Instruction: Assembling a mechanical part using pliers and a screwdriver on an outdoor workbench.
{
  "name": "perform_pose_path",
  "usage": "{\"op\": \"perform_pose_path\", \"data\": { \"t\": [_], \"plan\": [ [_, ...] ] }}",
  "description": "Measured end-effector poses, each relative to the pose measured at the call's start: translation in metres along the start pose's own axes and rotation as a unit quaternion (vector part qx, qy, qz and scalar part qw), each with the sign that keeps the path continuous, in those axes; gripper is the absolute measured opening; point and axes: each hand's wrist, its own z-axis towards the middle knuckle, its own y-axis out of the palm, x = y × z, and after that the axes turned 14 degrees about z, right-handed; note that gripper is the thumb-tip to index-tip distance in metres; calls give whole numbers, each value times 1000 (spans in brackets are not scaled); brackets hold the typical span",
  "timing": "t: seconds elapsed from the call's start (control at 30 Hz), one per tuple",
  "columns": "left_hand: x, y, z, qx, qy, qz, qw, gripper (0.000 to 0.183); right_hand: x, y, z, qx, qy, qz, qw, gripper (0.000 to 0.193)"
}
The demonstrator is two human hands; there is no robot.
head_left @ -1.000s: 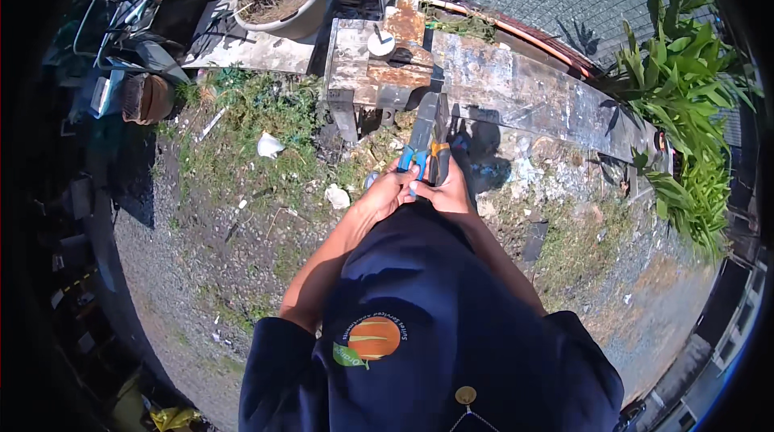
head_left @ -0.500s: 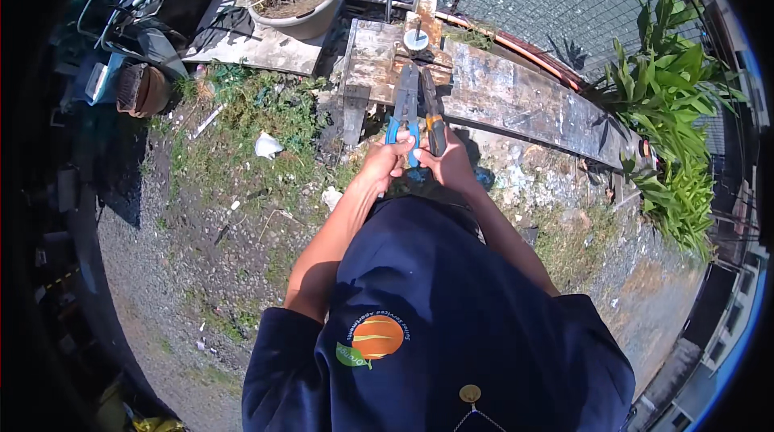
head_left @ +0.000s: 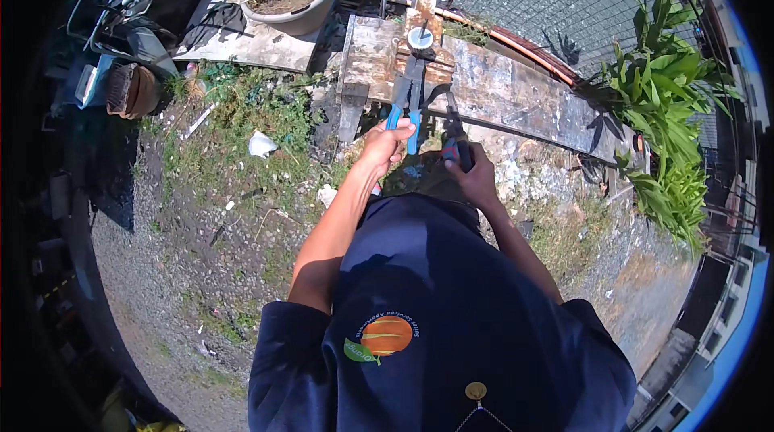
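My left hand (head_left: 379, 148) grips blue-handled pliers (head_left: 405, 97), nose aimed at the rusty table (head_left: 516, 97); right hand (head_left: 476, 174) wraps dark-handled pliers (head_left: 453, 130), held apart so the 2 tools don't clash

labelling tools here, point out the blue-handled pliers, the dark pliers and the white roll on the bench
blue-handled pliers (head_left: 405, 101), head view, on the joint
dark pliers (head_left: 453, 127), head view, mid-length
white roll (head_left: 420, 38), head view, top face

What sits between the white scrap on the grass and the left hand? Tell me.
In the head view, only grass and weeds lie between the white scrap and the left hand, which grips the blue-handled pliers.
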Motion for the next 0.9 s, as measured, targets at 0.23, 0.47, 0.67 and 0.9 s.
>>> {"op": "perform_pose_path", "data": {
  "t": [0.23, 0.47, 0.67, 0.9],
  "plan": [
    [4, -4, 6, -23, -6, -2, 1000, 17, -20, -1, 16, -9, -20, -54, 998, 37],
    [5, -16, 4, -41, -13, -11, 999, 14, -33, 5, 32, -8, -57, -54, 997, 34],
    [2, -19, 8, -22, -36, -16, 999, 12, -46, 18, 60, 16, -86, -18, 996, 36],
    [-7, -29, 23, -84, -55, -77, 992, 10, -51, 40, 91, 21, -69, 40, 997, 31]
  ]
}}
